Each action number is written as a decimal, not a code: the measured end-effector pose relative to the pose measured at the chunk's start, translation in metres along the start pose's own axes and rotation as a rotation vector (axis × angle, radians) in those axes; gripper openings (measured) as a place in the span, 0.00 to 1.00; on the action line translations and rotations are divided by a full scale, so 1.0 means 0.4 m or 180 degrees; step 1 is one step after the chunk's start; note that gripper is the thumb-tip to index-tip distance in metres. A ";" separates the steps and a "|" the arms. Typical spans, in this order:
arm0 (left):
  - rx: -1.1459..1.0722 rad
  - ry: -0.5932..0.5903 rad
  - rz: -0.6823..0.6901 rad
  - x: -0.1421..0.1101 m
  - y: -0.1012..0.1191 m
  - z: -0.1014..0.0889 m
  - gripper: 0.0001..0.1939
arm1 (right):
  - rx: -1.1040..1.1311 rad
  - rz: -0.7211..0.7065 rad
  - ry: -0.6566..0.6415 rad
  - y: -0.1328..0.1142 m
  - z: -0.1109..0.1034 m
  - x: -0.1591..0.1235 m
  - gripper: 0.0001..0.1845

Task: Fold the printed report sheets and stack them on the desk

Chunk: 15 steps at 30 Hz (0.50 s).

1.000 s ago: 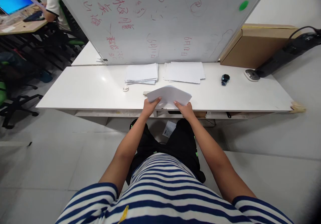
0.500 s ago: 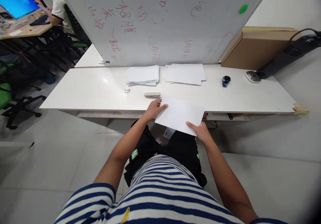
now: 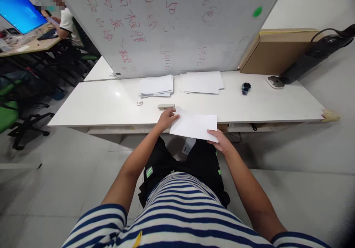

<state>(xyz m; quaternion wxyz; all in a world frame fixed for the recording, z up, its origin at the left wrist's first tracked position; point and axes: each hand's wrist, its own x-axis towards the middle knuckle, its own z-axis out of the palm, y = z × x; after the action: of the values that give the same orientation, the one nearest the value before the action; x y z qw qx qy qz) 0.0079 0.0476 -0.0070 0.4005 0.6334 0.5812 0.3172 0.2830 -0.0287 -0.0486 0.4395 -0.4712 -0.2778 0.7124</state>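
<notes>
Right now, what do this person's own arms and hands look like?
The left hand and right hand are ungloved, and the forearms are bare, with nothing worn visible at the wrists. Short sleeves, striped white and navy blue, end above the elbows.

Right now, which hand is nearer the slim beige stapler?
Left. The left hand is just nearside of the stapler; the right hand is farther off, rightward, holding rectangular white paper.

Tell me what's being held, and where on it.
White paper: the right hand grips it near its lower right corner; the left hand touches its left edge, grip unclear.
</notes>
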 end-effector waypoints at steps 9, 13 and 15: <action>0.1944 0.0875 0.0983 0.200 0.012 -0.073 0.20 | -0.0070 -0.0259 0.0188 -0.032 0.023 0.053 0.14; 0.2423 0.0322 0.0705 0.297 -0.036 -0.058 0.24 | -0.0061 -0.0258 0.0220 -0.018 0.033 0.067 0.15; 0.2584 0.0114 0.0625 0.315 -0.056 -0.049 0.27 | -0.0083 -0.0228 0.0201 -0.012 0.030 0.070 0.15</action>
<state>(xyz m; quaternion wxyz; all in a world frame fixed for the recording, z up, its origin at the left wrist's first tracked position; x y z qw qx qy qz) -0.0044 0.1754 -0.0253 0.0760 0.7866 0.6028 0.1099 0.2691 -0.0014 -0.0518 0.4671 -0.4890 -0.2898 0.6774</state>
